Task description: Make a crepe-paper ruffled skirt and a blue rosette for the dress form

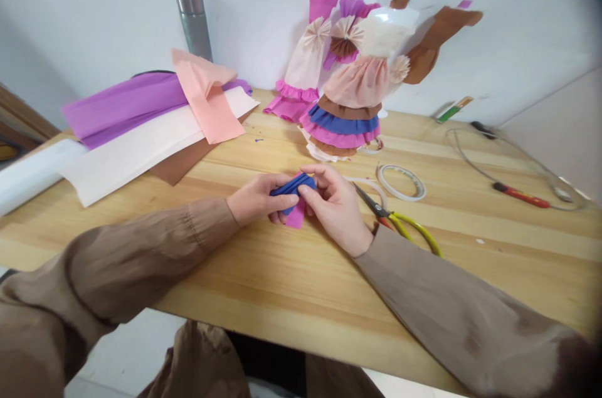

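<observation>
Between my two hands, just above the wooden table, is a folded strip of blue crepe paper [295,185] with pleats along it. A pink paper piece [295,216] hangs below it, partly covered by the blue. My left hand [258,199] pinches the left end, thumb on top. On the right end, my right hand [333,200] closes its thumb and fingers. Beside my right wrist lie yellow-handled scissors [397,219], partly hidden by the sleeve. Beyond the hands stand small mannequins in paper dresses, the nearest with a tiered, ruffled skirt [345,122].
Purple paper [126,103], cream paper [141,153] and peach paper [211,103] are piled at the left near a metal flask [192,19]. A tape roll [402,182] lies right of the hands. Farther right are a corded red-handled tool [522,195] and a green-handled tool [454,109].
</observation>
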`<action>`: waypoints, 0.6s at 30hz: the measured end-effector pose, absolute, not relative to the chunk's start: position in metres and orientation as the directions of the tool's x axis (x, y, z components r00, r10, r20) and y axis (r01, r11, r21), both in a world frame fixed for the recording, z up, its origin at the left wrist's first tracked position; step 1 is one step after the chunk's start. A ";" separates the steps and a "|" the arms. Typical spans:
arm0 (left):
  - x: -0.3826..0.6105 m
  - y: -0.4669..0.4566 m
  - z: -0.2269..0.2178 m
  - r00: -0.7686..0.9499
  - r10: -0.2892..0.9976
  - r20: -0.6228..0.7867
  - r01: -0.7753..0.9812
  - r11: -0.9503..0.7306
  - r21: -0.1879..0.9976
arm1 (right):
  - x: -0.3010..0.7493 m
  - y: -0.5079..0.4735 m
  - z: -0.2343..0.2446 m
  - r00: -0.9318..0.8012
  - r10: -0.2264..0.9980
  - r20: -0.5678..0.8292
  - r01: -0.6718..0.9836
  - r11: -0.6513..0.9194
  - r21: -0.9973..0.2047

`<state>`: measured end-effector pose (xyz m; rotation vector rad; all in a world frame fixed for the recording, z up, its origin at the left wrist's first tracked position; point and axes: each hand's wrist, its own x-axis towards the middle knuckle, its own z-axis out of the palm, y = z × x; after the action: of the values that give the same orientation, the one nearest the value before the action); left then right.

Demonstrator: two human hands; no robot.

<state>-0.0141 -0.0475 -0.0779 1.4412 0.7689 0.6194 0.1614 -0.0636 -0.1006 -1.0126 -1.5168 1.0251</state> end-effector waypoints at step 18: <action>-0.012 -0.048 -0.078 0.577 0.807 -0.128 0.057 0.117 0.991 | 0.163 -0.066 -0.098 -0.138 0.961 0.238 0.149 0.258 -0.955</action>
<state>-0.0124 -0.0483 -0.0780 1.3595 0.8166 0.6491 0.1630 -0.0659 -0.0980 -1.0773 -1.5273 1.0192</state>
